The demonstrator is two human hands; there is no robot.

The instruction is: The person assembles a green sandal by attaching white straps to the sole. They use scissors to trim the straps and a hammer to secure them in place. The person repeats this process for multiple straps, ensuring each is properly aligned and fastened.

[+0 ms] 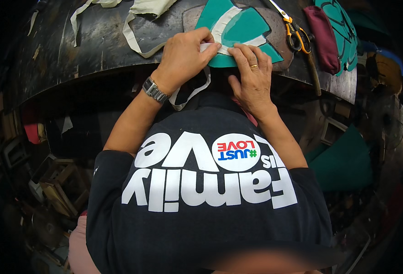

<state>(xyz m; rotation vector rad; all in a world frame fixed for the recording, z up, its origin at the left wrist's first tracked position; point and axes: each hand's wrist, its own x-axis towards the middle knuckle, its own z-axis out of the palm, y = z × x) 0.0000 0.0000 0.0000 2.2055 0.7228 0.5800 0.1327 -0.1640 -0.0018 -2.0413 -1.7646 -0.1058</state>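
Observation:
A green cut piece with white bands along it lies near the table's front edge. My left hand, with a metal watch on its wrist, pinches a narrow white fabric strip against the lower part of the piece. The strip's loose end hangs in a loop below the table edge. On the piece's right side rest the fingertips of my right hand, which wears a ring. Its thumb stands apart from the fingers. Exactly how the strip sits under my left fingertips is hidden.
Scissors with orange and black handles lie at the right, beside a thin stick. Further right are a maroon piece and stacked green pieces. Pale strips trail over the dark table on the left.

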